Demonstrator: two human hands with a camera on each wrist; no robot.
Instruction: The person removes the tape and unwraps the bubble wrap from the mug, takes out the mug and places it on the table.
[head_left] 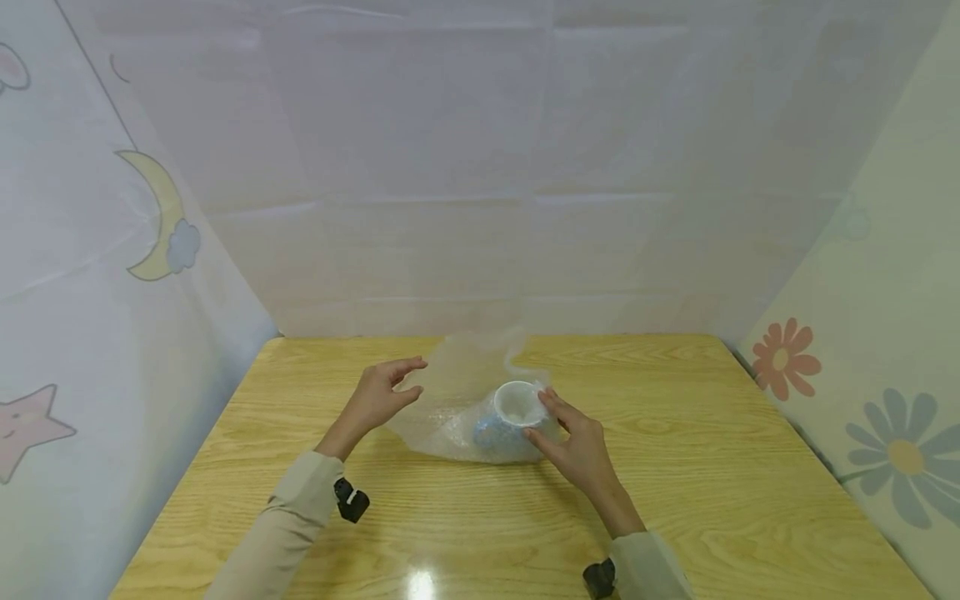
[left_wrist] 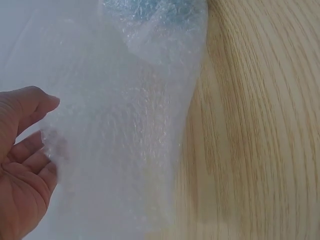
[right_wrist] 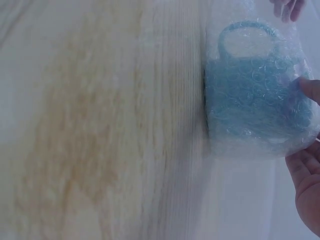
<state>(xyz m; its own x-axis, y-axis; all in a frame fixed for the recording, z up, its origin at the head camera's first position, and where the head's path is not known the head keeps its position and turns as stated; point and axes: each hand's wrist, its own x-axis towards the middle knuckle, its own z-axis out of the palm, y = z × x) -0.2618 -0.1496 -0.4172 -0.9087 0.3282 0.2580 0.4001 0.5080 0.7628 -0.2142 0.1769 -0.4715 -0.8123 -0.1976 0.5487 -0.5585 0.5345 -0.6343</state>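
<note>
A light blue mug (head_left: 519, 403) with a white inside stands upright on the table, wrapped round its side in clear bubble wrap (head_left: 442, 433). Through the plastic, the right wrist view shows the mug's handle (right_wrist: 249, 26). My right hand (head_left: 581, 443) grips the wrapped mug near its rim, thumb on the near side and fingers on the far side. To the left, my left hand (head_left: 378, 398) is held with thumb and fingers apart. In the left wrist view, its fingertips (left_wrist: 49, 170) are at the edge of the loose sheet, which spreads left and back from the mug.
The wooden table (head_left: 712, 467) reaches back to a pale cloth wall (head_left: 480, 167). Printed side panels stand at left and right, with a moon (head_left: 161, 217) and flowers (head_left: 786, 358). Each wrist wears a small black camera (head_left: 351, 500).
</note>
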